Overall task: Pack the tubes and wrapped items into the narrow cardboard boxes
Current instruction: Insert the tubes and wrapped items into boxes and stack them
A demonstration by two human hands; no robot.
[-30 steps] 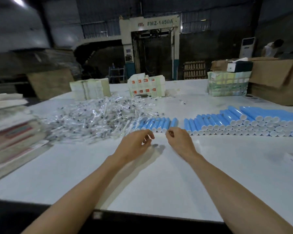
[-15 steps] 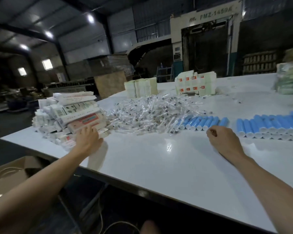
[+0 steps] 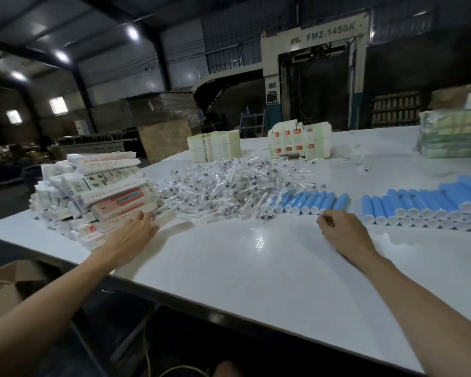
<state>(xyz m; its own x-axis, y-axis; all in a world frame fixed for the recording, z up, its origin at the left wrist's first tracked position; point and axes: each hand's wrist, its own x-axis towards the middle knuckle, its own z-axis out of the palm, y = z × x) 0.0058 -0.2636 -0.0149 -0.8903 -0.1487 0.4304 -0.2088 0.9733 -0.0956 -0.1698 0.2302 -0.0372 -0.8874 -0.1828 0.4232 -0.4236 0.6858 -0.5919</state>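
A white table (image 3: 256, 268) stood in a dim warehouse. The left hand (image 3: 131, 238), fingers spread, lay against the foot of the heap of narrow cardboard boxes (image 3: 98, 194), their long axes running roughly across its reach. The right hand (image 3: 343, 232), loosely curled and apparently empty, rested just short of the blue tubes (image 3: 310, 204). The wrapped items (image 3: 229, 186) lay beyond, between both hands.

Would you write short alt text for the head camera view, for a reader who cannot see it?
A person's left hand reaches to a pile of narrow cardboard boxes at the left of a white table, while the right hand rests near a row of blue tubes. A heap of clear wrapped items lies between boxes and tubes.
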